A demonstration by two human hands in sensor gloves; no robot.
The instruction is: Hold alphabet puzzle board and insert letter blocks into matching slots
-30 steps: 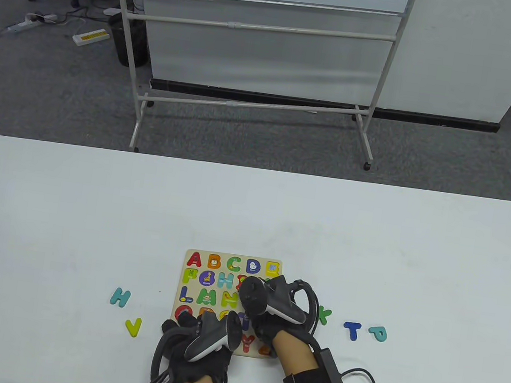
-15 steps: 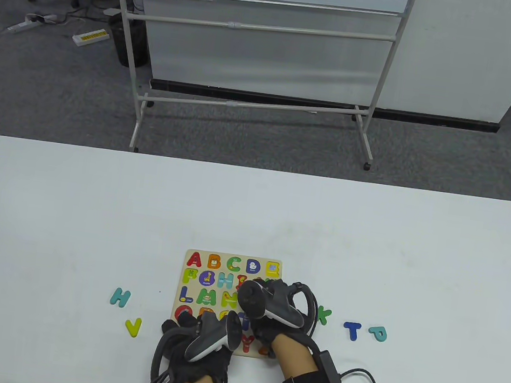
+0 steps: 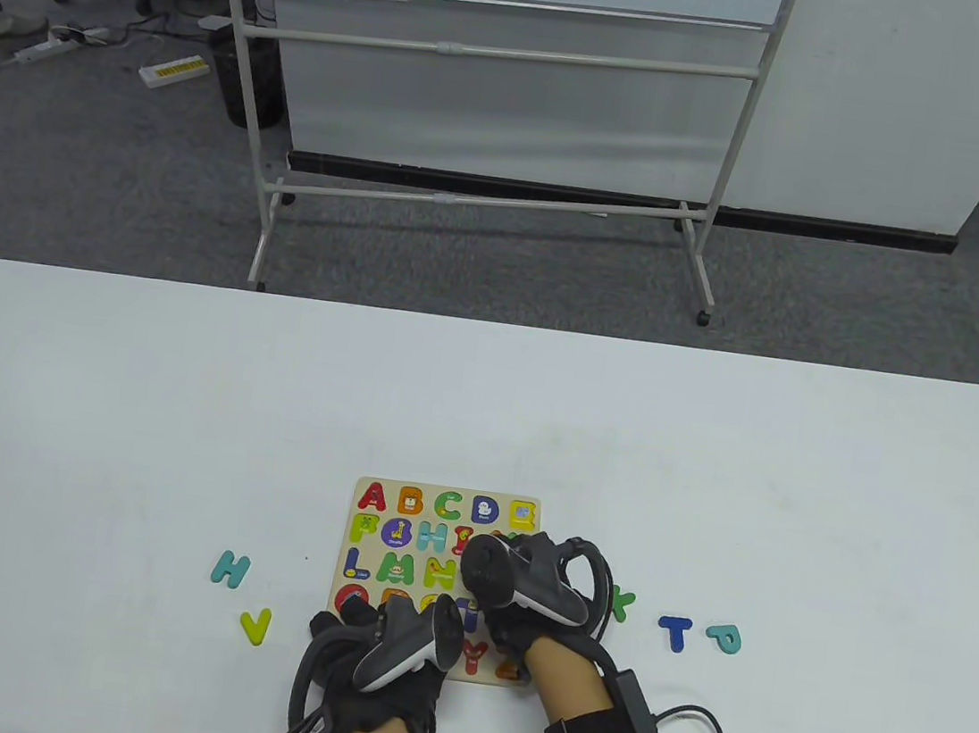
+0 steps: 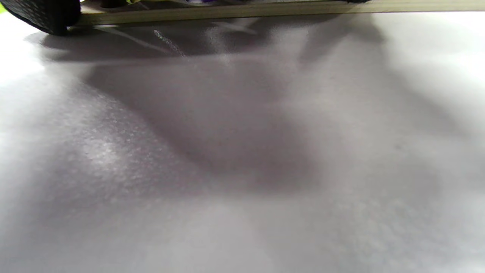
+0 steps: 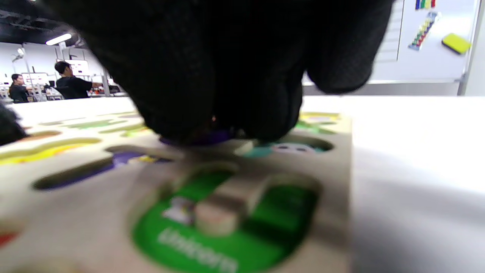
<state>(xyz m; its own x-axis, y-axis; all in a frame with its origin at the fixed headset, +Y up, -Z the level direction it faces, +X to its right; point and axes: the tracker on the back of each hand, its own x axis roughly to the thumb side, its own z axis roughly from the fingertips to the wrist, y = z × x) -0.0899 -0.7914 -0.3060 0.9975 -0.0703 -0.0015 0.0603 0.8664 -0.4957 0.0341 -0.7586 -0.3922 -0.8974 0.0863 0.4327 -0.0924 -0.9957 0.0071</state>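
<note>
The wooden alphabet puzzle board (image 3: pixel 442 518) lies near the table's front edge, most slots filled with coloured letters. My left hand (image 3: pixel 348 618) rests on the board's near left corner and holds it; the left wrist view shows the board's edge (image 4: pixel 242 9) and one gloved fingertip (image 4: pixel 41 17). My right hand (image 3: pixel 512 568) is over the board's right middle. In the right wrist view its fingers (image 5: pixel 227 94) press down on a purple letter block (image 5: pixel 201 139) at a slot. An empty green slot (image 5: pixel 235 223) lies just in front.
Loose letters lie on the white table: a teal H (image 3: pixel 230 569) and a yellow V (image 3: pixel 255 625) to the left, a green K (image 3: pixel 622 603), a blue T (image 3: pixel 675 632) and a teal P (image 3: pixel 724 638) to the right. A cable (image 3: pixel 703 728) trails from my right wrist.
My right hand has sunk slightly toward the board. My left hand and the loose letters have not moved.
</note>
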